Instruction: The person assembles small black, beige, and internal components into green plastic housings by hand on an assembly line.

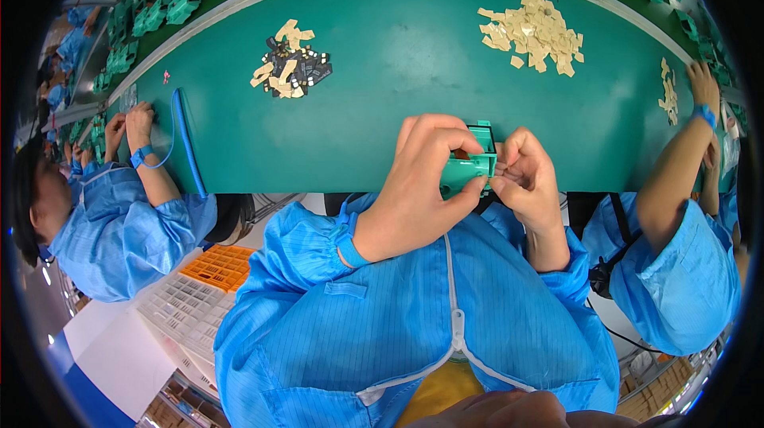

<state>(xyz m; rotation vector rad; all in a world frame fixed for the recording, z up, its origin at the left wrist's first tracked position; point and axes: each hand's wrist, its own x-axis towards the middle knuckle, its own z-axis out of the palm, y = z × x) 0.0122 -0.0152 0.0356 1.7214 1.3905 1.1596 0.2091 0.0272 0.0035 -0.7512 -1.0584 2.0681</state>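
L hand (422, 181) has the green housing (468, 171), thumb & fingers clamped on its sides; it's held up at the worktop's (382, 70) near edge, abt mid-length, open frame end turned to the R. R hand (532, 181) is right at that end, fingers bent in close; can't tell if they're together on smth small or just touching the rim.

To do it well, I'd say: L grip firm but not squeezing, bc thin walls prob flex. L thumb sits v. close to the R fingertips, so shift it a bit if it blocks the view in. Work w/ R fingertips only, small moves, push straight, no twisting. Tilt the open end up to see; if it binds, back off & re-align vs forcing.

Risk: a small pc could drop off the near edge into the lap, so better to work a bit further in. Cream pile (533, 30) by the far edge, R side, & mixed pile (290, 62), L side, are well clear of the elbows.
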